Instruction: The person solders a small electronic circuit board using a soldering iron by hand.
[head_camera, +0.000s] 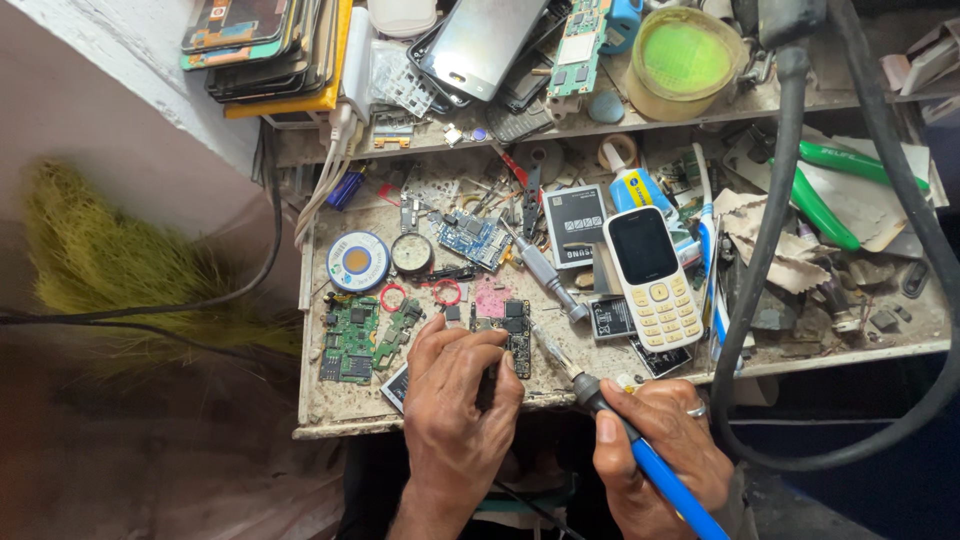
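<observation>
While the left hand presses down on a small dark circuit board at the near edge of the workbench, its fingers curled over the board's near-left part, the right hand is clamped around the blue handle of a soldering iron. That iron's long axis runs from the near right, where the fist holds it, up and to the far left, so its thin metal tip ends just beside the board's right edge; whether the tip touches the board I cannot tell. The board thus lies straight ahead of the left hand and to the far left of the right hand, with the left hand the nearer of the two. The hands themselves are apart, each busy with its own thing. Just left of the board lies a green circuit board, and farther back a solder spool. To the right rests a white keypad phone, face up, beside a flat phone battery.
</observation>
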